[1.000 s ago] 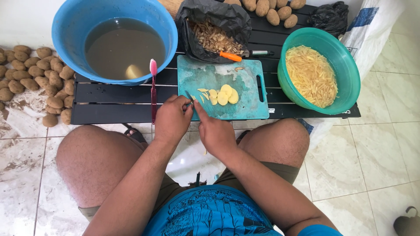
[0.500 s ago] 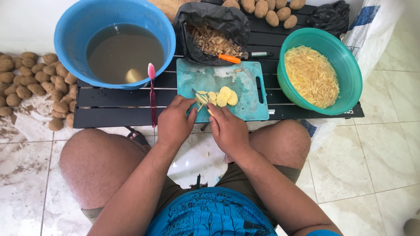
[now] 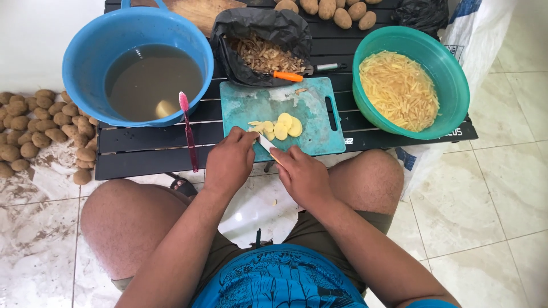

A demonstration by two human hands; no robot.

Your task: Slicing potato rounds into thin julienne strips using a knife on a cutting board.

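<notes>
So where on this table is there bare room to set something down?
Bare slats lie between the blue basin and the front edge, left of the toothbrush. The cutting board is bare at its right end by the handle slot. The back, with the peel bag and potatoes, is crowded.

A bright blue shirt, printed all over with fine black line drawings, is worn on the upper body, and its short sleeves end well above the elbows, a blue sleeve edge being seen at the lower right corner. Olive-brown shorts are worn below it, their hems reaching to the upper thighs, so that both knees are left bare. Both forearms are uncovered down to the wrists, and no gloves, rings or watch are seen on the left hand or the right hand. A dark sandal is partly seen beside the left knee.
</notes>
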